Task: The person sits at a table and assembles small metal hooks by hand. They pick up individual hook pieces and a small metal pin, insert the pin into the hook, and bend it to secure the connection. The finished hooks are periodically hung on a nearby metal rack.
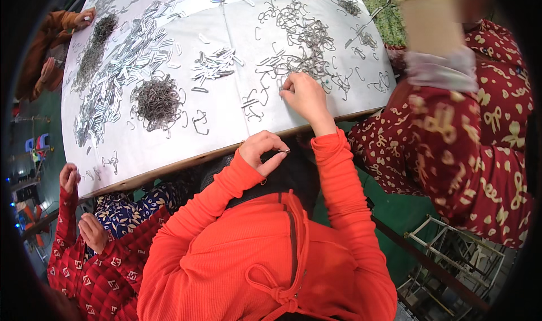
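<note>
A small bent grey wire clip point(280, 151) is pinched in the closed fingers of the left hand point(261, 150), just off the white table point(237, 103) edge. The right hand point(305, 97) rests on the table, fingers closed on a loose wire hook point(284, 86) in the tangled spread. Picking appears underway; joining the two pieces likely calls for careful alignment.

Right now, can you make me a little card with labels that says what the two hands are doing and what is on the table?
left hand: at the table edge, pinching a small metal piece
right hand: reaching onto the white table, fingertips on the bent wire hooks
middle of table: dark tangled wire heap, small bunch of flat metal clips
left part: long spread of silver clips
nearby: other people's sleeves on both sides
</note>
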### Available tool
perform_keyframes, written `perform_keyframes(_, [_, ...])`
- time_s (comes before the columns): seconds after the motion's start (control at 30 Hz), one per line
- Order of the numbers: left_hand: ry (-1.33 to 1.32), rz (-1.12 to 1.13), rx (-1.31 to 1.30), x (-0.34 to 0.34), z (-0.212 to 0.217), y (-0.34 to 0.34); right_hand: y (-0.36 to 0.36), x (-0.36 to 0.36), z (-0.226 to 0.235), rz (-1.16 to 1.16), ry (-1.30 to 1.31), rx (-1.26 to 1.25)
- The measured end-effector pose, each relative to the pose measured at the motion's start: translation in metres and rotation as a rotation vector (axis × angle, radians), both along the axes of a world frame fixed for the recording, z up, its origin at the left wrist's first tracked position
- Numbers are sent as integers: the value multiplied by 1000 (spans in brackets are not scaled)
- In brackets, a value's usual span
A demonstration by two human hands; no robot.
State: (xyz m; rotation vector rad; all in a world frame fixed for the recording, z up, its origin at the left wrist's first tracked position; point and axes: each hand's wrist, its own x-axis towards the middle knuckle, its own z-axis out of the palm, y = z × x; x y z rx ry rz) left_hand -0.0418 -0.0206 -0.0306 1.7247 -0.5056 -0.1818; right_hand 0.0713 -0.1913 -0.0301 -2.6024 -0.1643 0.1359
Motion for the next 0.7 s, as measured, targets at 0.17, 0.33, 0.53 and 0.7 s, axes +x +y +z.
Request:
perform_keyframes(0.17, [-6,31,-17,-1,-3,3,-3,3,29,-11,171,46])
perform_keyframes(0.33, [10,9,-15,-2,-3,1,-4,19,10,-24,-90,21])
perform_keyframes(0.53, [2,9,-16,-4,-6,3,26,33,15,-129,38,-34])
perform_keyframes(0.7, [-3,4,0,-2,-2,2,32,38,-17,-114,6,-71])
